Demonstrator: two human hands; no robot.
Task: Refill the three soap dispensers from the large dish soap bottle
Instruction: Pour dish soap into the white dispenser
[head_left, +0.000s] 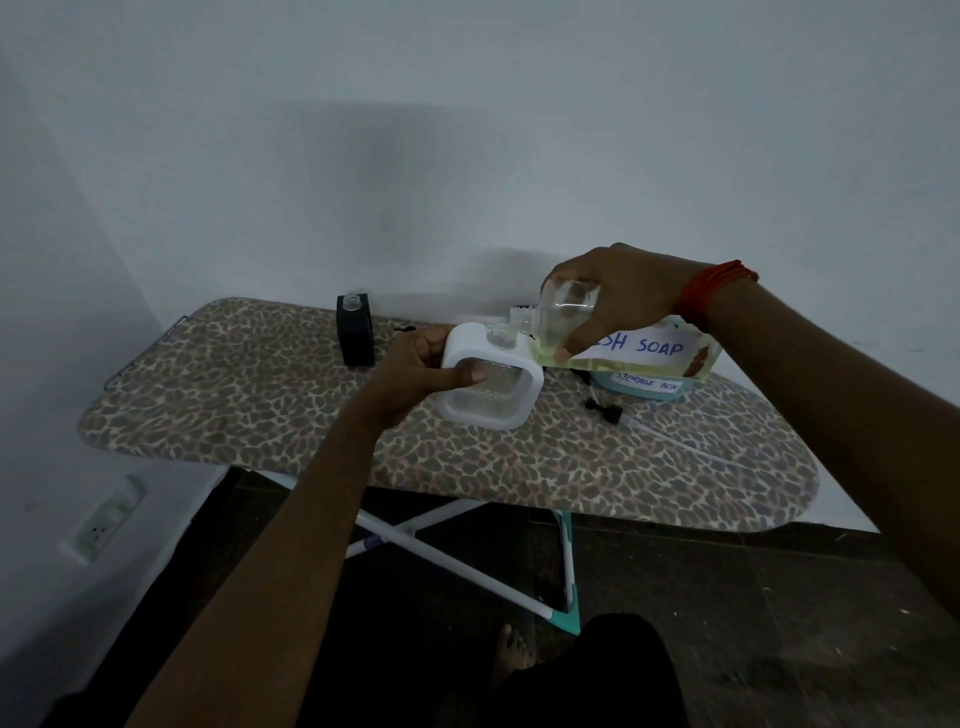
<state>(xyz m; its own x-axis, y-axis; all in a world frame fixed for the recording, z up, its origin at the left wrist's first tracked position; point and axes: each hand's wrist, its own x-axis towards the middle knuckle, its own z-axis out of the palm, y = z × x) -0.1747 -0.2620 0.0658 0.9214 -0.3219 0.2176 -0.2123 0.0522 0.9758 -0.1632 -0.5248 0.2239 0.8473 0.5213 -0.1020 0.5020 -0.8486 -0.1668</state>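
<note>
Your right hand (621, 291) grips the tilted bottle (644, 348) labelled "SH SOAP" above the white dispenser (511, 374), which your left hand (415, 371) clasps.

Big clear plastic dish soap bottle (569, 306): glossy, see-through, w/ white matt paper label (644, 347). Square dispenser w/ white frame (498, 402): smooth matt plastic, clear glossy window. Black square dispenser (356, 335): matt. Leopard-print ironing board cover (249, 405): cloth, matt. Board legs (452, 558): smooth white tube.
</note>
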